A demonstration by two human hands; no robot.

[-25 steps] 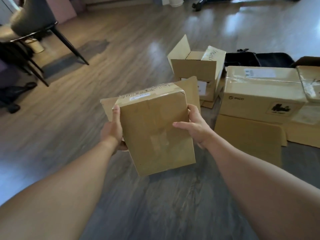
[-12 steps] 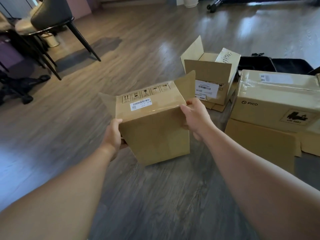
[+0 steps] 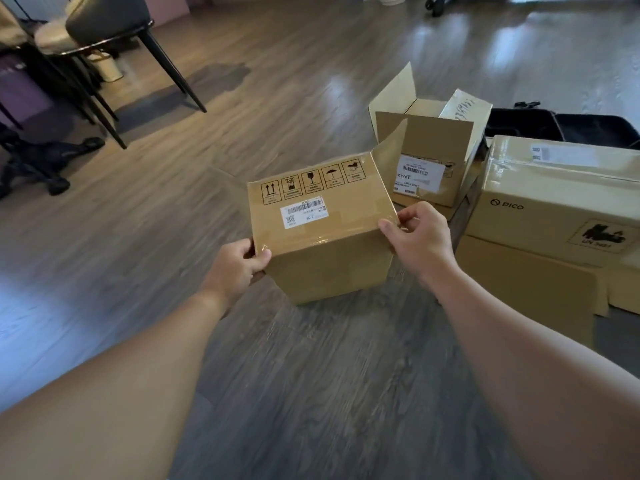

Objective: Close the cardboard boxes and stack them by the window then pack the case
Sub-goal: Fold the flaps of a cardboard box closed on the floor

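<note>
A small brown cardboard box [image 3: 322, 233] with handling symbols and a barcode label on its upper face is held above the wooden floor. My left hand [image 3: 235, 268] grips its left lower corner, thumb on the front face. My right hand [image 3: 420, 239] grips its right edge with curled fingers. One flap sticks up at the box's far right corner. Behind it stands an open cardboard box [image 3: 429, 154] with its flaps up. To the right lies a large closed PICO box [image 3: 554, 199]. A black case [image 3: 526, 126] lies open behind these.
A flattened piece of cardboard [image 3: 533, 282] leans in front of the PICO box. Dark chairs [image 3: 110, 36] and an office chair base [image 3: 41, 161] stand at the left. Bare wooden floor [image 3: 294, 81] stretches ahead and to the left.
The small box has tipped so its labelled face now points up. My left hand slid to the lower left corner. The view moved closer to the boxes.
</note>
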